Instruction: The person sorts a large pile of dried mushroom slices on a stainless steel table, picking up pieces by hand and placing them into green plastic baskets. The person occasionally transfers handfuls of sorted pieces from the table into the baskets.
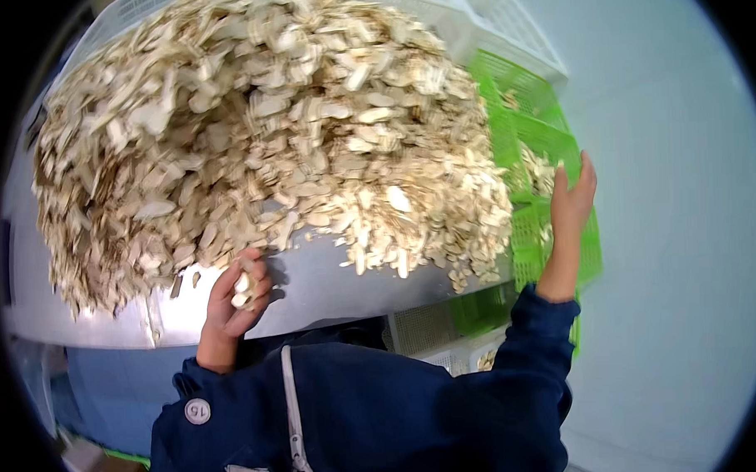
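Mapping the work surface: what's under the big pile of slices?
A metal tabletop shows along the near edge of the pile; whatever lies beneath its middle is covered.

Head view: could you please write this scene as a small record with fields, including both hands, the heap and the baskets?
Left hand: closed around a few pale pieces, near the table's front edge
Right hand: over the green baskets, thumb and fingers apart; any small piece at its fingertips is unclear
Heap: many pale, flat slices, piled high
Surface: metal table
Green baskets: right of the heap, some slices inside
Sleeves: dark blue
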Tool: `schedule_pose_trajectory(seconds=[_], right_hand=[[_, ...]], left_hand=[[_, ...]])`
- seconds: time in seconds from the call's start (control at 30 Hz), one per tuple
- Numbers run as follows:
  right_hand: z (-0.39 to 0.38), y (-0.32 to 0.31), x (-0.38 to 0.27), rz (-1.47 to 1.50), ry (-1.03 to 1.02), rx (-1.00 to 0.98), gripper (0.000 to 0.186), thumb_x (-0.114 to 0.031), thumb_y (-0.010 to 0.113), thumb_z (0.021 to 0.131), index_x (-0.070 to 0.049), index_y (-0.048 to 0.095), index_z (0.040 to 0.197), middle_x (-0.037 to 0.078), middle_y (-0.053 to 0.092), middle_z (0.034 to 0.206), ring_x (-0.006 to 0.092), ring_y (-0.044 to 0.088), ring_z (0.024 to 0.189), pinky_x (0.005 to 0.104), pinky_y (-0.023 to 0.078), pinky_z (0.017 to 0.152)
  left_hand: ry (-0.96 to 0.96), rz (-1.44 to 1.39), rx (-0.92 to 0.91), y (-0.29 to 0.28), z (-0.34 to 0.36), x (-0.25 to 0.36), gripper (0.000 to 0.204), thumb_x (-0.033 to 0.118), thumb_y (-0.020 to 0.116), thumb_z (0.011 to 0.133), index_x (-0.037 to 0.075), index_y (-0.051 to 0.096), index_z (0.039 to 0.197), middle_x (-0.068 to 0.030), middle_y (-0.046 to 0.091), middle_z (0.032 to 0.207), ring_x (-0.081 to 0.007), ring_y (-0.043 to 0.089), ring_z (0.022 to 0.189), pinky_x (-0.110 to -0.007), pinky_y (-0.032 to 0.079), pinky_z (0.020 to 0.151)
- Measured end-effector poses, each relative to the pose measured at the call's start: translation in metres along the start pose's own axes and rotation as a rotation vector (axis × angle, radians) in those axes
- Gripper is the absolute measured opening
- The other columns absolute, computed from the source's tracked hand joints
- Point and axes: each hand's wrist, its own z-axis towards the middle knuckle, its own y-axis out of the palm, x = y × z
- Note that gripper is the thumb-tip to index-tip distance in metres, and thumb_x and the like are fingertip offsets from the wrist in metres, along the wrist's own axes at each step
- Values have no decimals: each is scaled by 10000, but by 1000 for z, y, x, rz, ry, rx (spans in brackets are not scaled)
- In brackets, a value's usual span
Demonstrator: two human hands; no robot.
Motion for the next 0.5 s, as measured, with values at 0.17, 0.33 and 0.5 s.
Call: schedule_pose_trajectory(seconds=[0.17, 0.33, 0.5], right_hand=[[-92, -6, -169, 698, -44, -618, 248, -211, 635, 990, -95, 686, 1203, 117, 696, 1193, 279, 669, 1066, 363, 527, 911], [-155, 38, -246, 589, -474, -719, 287, -68, 681, 881, -97, 704, 1165, 103, 688, 1102, 303, 654, 969, 381, 546, 845], [-172, 75, -291, 584, -592, -584, 266, -80, 677, 829, -108, 703, 1092, 82, 640, 1204, 311, 606, 1083, 399, 510, 925]], left_hand=[[-3, -27, -18, -7, -8, -1, 340, 266, 489, 1064, 29, 522, 1305, -110, 631, 1009, -200, 604, 784, -268, 500, 533], [-40, 19, -59, -1, -13, -4, 326, 257, 511, 1058, 28, 536, 1289, -114, 648, 1003, -217, 650, 798, -275, 517, 545], [-12, -69, -87, -5, -23, -4, 320, 266, 488, 1070, 38, 538, 1289, -112, 645, 1018, -226, 655, 832, -295, 543, 572]])
